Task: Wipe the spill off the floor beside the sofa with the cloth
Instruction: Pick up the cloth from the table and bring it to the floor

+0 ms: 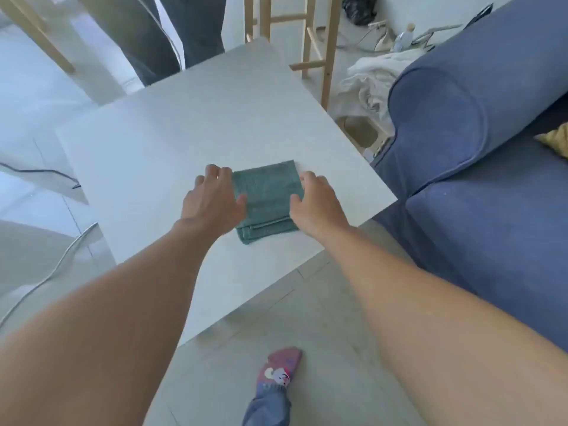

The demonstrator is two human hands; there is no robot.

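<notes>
A folded green cloth [266, 196] lies flat on the white table [159, 142], near the table's right front edge. My left hand [213, 204] rests on the cloth's left edge with fingers spread. My right hand [316, 202] rests on its right edge, fingers spread as well. Neither hand has lifted the cloth. The blue sofa [479, 167] stands to the right of the table. No spill shows on the pale tiled floor [322, 327] between table and sofa.
My foot in a patterned sock [279, 368] stands on the floor below the table. Another person's dark trouser legs [172, 35] are behind the table. A wooden stool [316, 41], crumpled white fabric [368, 81] and cables at the left [46, 272] lie around.
</notes>
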